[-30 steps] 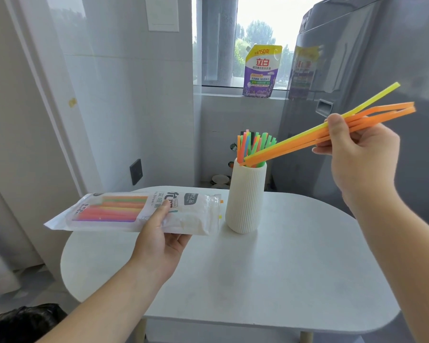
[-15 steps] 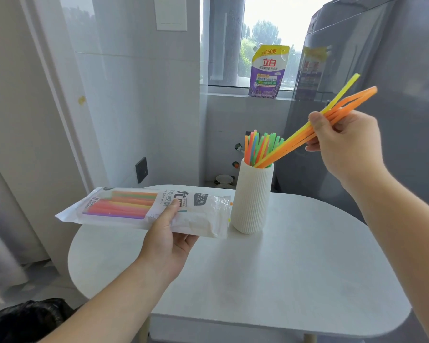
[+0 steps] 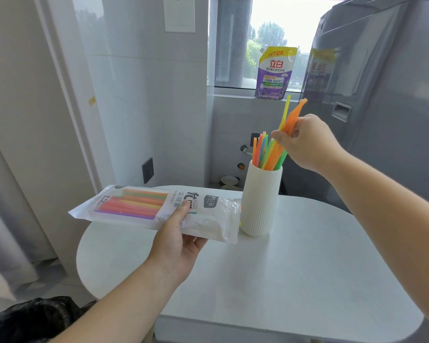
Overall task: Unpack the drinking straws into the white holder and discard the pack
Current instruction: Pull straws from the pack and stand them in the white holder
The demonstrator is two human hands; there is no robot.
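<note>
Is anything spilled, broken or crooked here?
Nothing stands out. The holder stands upright on the table, with straws leaning loosely inside. The right hand holds a few more over it, and the left hand holds the part-full pack.

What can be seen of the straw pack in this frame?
The straw pack is a flat, clear plastic pouch with printing that includes "Drink Straw". Coloured straws in orange, yellow, green, pink and purple lie in its left end; the right end looks emptied and crinkled. It is held roughly level over the table by the left hand, thumb on top, fingers beneath. Its right end reaches the white holder; whether they touch cannot be told.
</note>
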